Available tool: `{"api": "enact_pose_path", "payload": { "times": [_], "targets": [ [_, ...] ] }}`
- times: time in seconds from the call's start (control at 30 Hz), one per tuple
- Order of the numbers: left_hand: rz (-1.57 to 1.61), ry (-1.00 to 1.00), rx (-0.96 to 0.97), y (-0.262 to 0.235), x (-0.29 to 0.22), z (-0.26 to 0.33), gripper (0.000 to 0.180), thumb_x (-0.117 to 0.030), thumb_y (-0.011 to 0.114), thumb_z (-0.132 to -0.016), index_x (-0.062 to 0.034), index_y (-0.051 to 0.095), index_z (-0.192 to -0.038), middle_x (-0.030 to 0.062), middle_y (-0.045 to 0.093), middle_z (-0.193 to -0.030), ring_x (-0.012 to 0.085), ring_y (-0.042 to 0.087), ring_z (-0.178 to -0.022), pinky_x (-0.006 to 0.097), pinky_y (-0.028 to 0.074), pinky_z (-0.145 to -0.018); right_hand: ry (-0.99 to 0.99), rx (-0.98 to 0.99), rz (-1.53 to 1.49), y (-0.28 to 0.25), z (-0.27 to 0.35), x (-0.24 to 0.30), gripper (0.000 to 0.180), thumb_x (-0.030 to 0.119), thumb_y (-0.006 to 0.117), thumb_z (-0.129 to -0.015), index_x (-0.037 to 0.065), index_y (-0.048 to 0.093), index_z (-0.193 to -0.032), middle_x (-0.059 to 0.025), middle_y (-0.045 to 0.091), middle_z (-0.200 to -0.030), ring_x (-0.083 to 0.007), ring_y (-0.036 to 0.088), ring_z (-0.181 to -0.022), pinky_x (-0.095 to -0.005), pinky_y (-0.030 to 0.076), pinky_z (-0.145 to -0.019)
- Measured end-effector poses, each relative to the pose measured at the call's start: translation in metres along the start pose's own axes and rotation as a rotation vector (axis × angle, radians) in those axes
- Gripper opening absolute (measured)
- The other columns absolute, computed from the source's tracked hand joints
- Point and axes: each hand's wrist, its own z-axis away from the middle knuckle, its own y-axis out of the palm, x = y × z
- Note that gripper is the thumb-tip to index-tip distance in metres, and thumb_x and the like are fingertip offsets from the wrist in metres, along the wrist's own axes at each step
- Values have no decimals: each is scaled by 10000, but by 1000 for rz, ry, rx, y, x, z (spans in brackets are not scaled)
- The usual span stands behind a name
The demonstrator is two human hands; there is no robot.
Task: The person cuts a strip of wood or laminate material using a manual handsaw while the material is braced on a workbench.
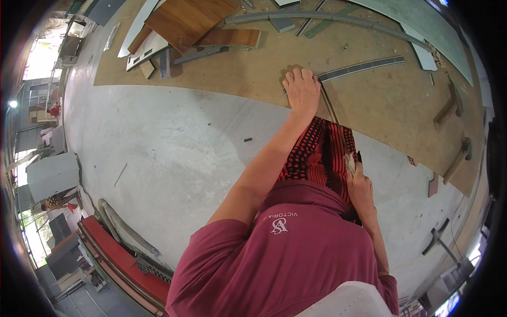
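On the brown board tabletop [237,74], a long dark grey strip with pale edges [364,67] lies crosswise. My left hand [303,89] presses down over its near-left end, fingers curled round it, and the strip's short tip shows past them. My right hand [360,185] is low beside my body, closed round the pale, wrapped-looking handle [350,162] of a thin-bladed handsaw. The saw's narrow dark blade [332,110] runs up across the table edge to the strip right beside my left hand. Whether its teeth touch the strip I cannot tell.
Brown wooden panels [187,24] and offcuts are piled at the far left of the table. A long grey strip [317,17] lies along the back. Two hammers [455,103] [458,158] rest at the right. Red stacked lengths [116,253] stand on the floor lower left.
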Motion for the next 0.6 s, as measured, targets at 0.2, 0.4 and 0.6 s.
{"api": "enact_pose_path", "payload": {
  "times": [0.2, 0.4, 0.6],
  "targets": [
    [-21, 3, 18, -1, -1, 0, 154, -129, 630, -772, -83, 510, -856, 124, 519, -885, 329, 487, -855, 450, 360, -732, -72, -37, -19, -5, -50, 23, 277, 250, 488, -935, 22, 447, -1086, -283, 621, -763, -485, 605, -758, -583, 469, -685],
    [-8, 7, 18, 2, 0, -1, 155, -128, 632, -773, -85, 507, -854, 121, 516, -880, 331, 487, -860, 450, 358, -736, -138, -74, 19, -5, -98, 48, 290, 267, 475, -943, 28, 450, -1104, -298, 630, -828, -482, 609, -823, -573, 474, -724],
    [-2, 1, 35, -1, 1, 0, 158, -126, 633, -769, -87, 509, -859, 118, 517, -882, 331, 486, -856, 450, 357, -734, 19, 26, -1, -5, -40, 19, 267, 265, 484, -941, 34, 450, -1070, -295, 621, -781, -482, 612, -782, -575, 479, -694]
  ]
}}
